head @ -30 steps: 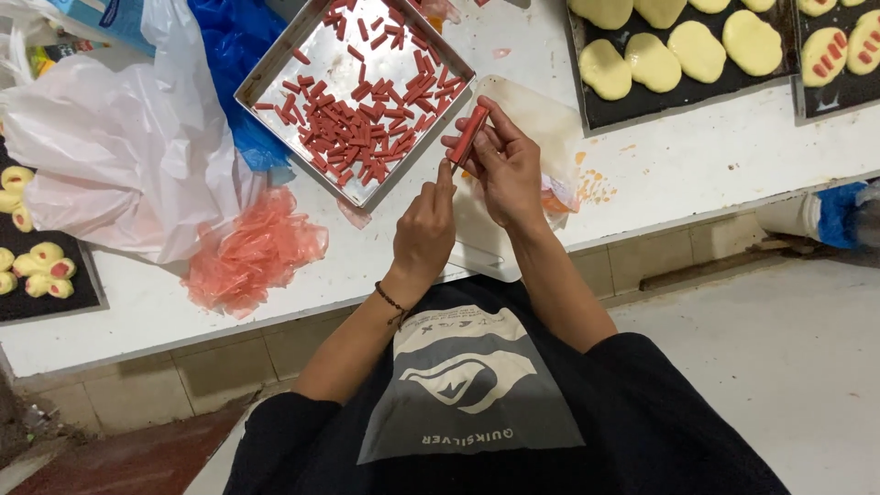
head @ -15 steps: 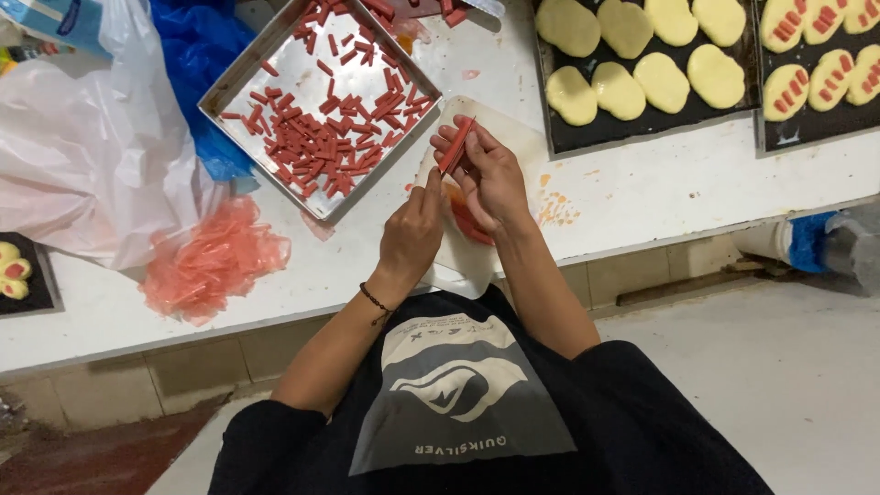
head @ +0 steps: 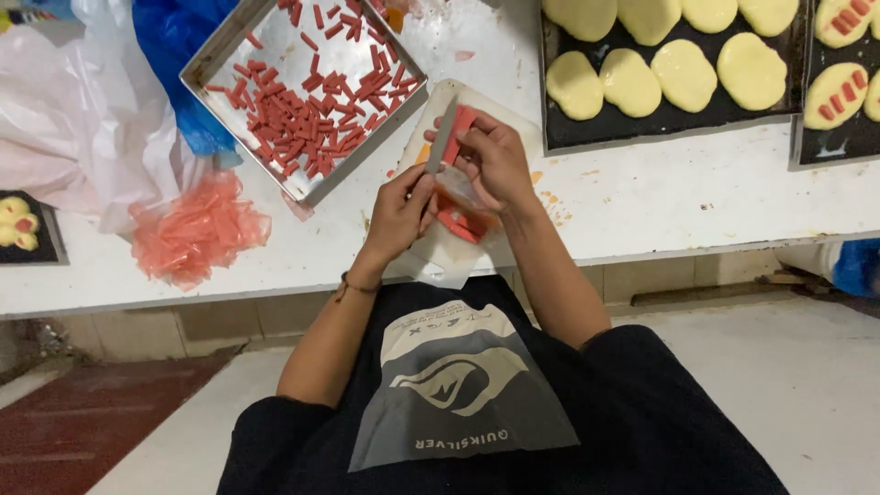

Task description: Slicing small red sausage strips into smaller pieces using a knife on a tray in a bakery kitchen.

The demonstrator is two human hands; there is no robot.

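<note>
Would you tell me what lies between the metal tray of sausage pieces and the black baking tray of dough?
In the head view, the white cutting board lies there, with both hands working over it.

At the upper left of the frame lies a crumpled white plastic bag [head: 69, 137], with a blue plastic bag [head: 183, 64] beside it. Below them sits my heap of pinkish-orange plastic wrappers [head: 197, 234].

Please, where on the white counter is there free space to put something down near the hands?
The counter is bare right of the cutting board, below the black tray of dough pieces. A smaller bare strip lies between the pink wrappers and the board. It is crowded around the metal tray, the bags, and where left hand and right hand work.
</note>
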